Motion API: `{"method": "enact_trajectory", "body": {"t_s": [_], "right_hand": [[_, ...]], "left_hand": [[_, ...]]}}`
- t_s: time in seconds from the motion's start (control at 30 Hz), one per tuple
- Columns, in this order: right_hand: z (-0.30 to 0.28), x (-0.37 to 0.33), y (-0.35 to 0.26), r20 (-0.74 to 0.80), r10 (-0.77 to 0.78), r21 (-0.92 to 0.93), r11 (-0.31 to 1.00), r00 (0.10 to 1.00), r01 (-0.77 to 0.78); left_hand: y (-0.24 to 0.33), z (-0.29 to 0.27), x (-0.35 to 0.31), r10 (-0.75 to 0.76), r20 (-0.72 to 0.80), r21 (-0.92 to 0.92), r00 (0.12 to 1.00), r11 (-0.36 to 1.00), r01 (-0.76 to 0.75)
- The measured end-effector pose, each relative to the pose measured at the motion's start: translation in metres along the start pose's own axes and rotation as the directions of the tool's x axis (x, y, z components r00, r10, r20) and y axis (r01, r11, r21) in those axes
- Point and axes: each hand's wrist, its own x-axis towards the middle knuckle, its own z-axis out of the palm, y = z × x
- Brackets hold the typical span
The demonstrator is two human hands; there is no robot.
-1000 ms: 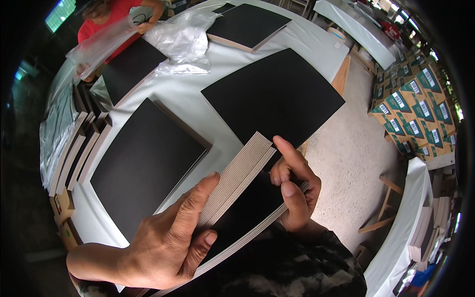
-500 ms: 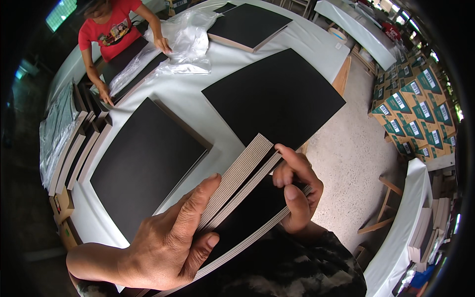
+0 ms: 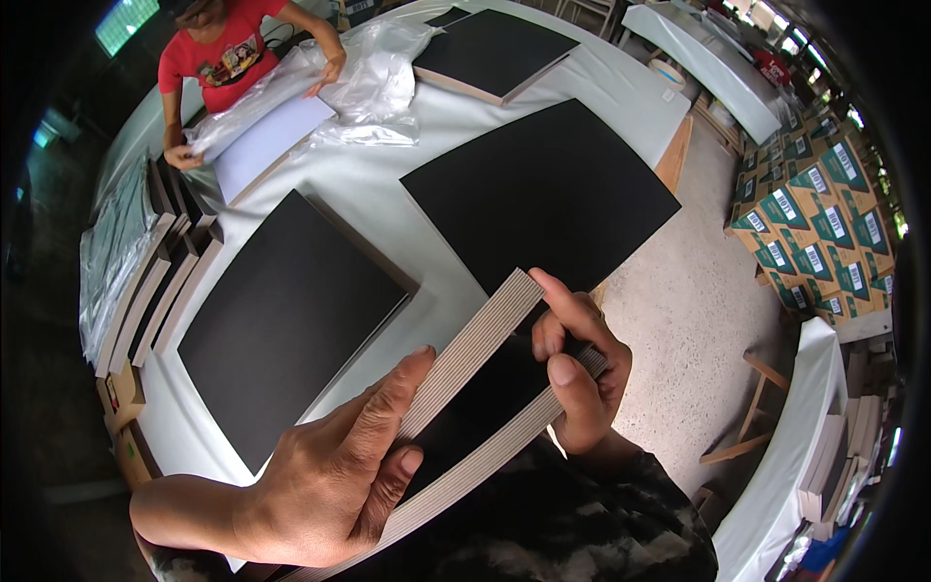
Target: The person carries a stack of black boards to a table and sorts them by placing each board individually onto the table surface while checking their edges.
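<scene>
A stack of black boards with pale grey-brown edges is held on edge in front of me, split into two bunches. The far bunch (image 3: pixel 465 359) leans away, its layered edges facing up. Nearer my body, the second bunch (image 3: pixel 485 454) bends in a slight curve, and a black board face shows in the gap. My left hand (image 3: pixel 335 466) grips the left part, fingers against the far bunch and thumb toward the gap. At the right end my right hand (image 3: pixel 587 359) is closed round the boards, one fingertip at the far bunch's corner and the thumb against the near bunch.
On the white-covered table (image 3: pixel 446 228) lie a black board stack (image 3: pixel 296 325), a black sheet or board (image 3: pixel 543 189) and another stack (image 3: pixel 499 48). Upright board bundles (image 3: pixel 160 281) stand left. A co-worker in red (image 3: pixel 223 58) handles clear plastic (image 3: pixel 373 78) over a white-topped stack (image 3: pixel 276 145). Cartons (image 3: pixel 815 223) stand right.
Boards have passed from the far bunch to the near one, which is thicker now, and the gap is wider. The co-worker's hands have shifted, and a white surface shows where black was.
</scene>
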Motion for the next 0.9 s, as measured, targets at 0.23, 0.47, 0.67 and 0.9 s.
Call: {"method": "enact_trajectory", "body": {"t_s": [0.23,0.47,0.67,0.9], "right_hand": [[0.0016,-0.0020,-0.0049,-0.041,0.016,0.012,1.000,0.999,-0.015],[0.0014,-0.0017,-0.0019,-0.039,-0.001,0.005,1.000,0.999,0.001],[0.0033,-0.0011,-0.0021,-0.056,0.016,0.019,1.000,0.998,-0.015],[0.0035,-0.0036,-0.0030,-0.074,0.000,0.017,1.000,0.997,0.001]], "left_hand": [[-0.0025,-0.0017,-0.0009,0.023,-0.009,-0.001,1.000,1.000,-0.023],[-0.0034,-0.0035,-0.0003,0.017,0.015,-0.002,1.000,1.000,-0.017],[-0.0052,-0.0020,-0.0011,0.036,-0.005,0.017,0.999,0.999,-0.036],[-0.0070,-0.0029,-0.0004,0.051,-0.011,0.031,0.999,0.998,-0.050]]}}
